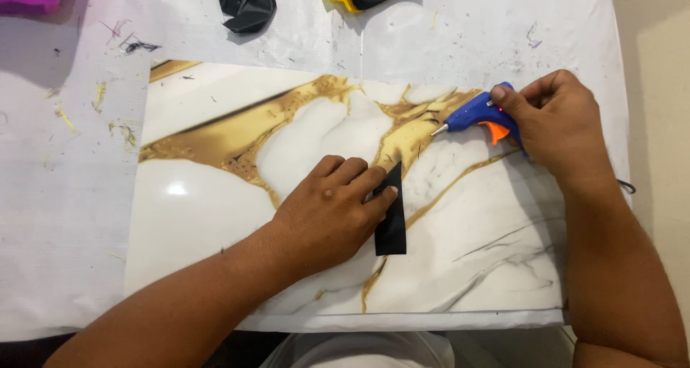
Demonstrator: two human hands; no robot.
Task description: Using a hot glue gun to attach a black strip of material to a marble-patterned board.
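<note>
- Black, narrow strip (391,221) with a pointed upper end lies on the marble-patterned sheet (215,224), near its middle; your left hand (330,213) presses it flat with its fingers together.
- Blue glue gun (478,120) with an orange trigger sits up and right of the strip, your right hand (557,120) closed around its handle, nozzle pointing left.
- Beyond the sheet's top edge lies crumpled black material (248,5).

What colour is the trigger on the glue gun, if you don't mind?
Orange; the glue gun body is blue, seen in the head view.
</note>
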